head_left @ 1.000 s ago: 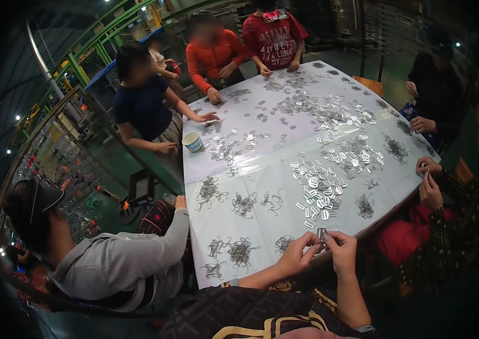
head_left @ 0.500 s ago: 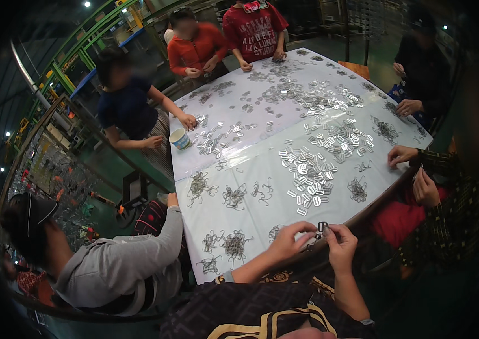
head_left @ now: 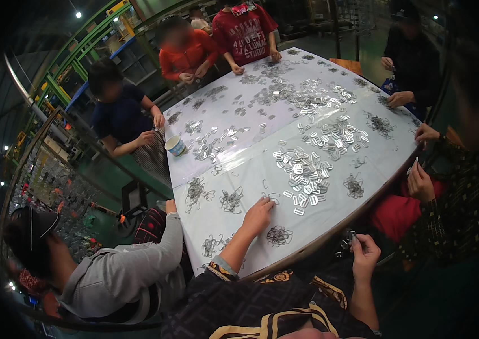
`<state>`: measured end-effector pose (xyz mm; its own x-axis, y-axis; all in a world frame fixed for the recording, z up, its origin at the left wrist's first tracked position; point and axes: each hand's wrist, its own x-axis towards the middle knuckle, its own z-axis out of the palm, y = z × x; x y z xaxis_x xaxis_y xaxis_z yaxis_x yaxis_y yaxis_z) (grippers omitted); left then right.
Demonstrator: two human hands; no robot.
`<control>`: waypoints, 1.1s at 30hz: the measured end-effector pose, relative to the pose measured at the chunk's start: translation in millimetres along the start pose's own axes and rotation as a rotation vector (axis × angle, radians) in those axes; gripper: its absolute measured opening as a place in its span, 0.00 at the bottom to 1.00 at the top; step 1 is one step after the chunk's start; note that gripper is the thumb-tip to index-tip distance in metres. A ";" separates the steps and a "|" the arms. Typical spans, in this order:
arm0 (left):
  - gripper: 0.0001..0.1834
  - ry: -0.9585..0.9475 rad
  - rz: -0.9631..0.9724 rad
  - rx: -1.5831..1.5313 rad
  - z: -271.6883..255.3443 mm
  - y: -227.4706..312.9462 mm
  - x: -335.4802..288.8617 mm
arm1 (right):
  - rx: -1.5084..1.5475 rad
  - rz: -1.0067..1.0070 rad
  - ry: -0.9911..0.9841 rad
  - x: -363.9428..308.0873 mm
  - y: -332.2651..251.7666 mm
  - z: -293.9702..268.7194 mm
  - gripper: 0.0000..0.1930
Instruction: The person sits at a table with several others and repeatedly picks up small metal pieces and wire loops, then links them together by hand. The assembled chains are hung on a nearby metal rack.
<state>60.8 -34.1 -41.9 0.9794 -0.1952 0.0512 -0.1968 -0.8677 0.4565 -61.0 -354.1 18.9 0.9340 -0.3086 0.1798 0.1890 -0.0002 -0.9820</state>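
Left hand [head_left: 258, 217]: at hooks [head_left: 275, 196], grip I cannot tell; right hand [head_left: 366, 254]: pinching metal pieces [head_left: 343, 246]; still loose: many buckles [head_left: 304, 176], left hand's two o'clock

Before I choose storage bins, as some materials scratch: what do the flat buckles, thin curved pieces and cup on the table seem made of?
Flat buckles: probably metal, smooth and silvery, given their bright glints.
Thin curved pieces: likely metal wire, dull dark grey, judging by the slender bent shapes.
Cup: perhaps coated paper or plastic, with a smooth pale inside; the look leaves it open.
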 end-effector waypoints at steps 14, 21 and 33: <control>0.08 0.396 -0.249 0.053 -19.1 -56.0 -7.0 | 0.044 0.093 -0.016 -17.7 8.3 -4.6 0.03; 0.07 0.427 -0.147 -0.220 -64.6 -23.0 -2.3 | 0.023 0.084 -0.033 -24.0 17.5 -1.7 0.03; 0.05 0.142 0.171 0.396 11.4 21.8 32.0 | 0.028 0.143 -0.035 -34.1 30.0 6.4 0.04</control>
<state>87.3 -64.5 -40.4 0.9222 -0.3107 0.2304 -0.3315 -0.9417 0.0571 -85.2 -337.5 -16.3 0.9620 -0.2698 0.0408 0.0614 0.0683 -0.9958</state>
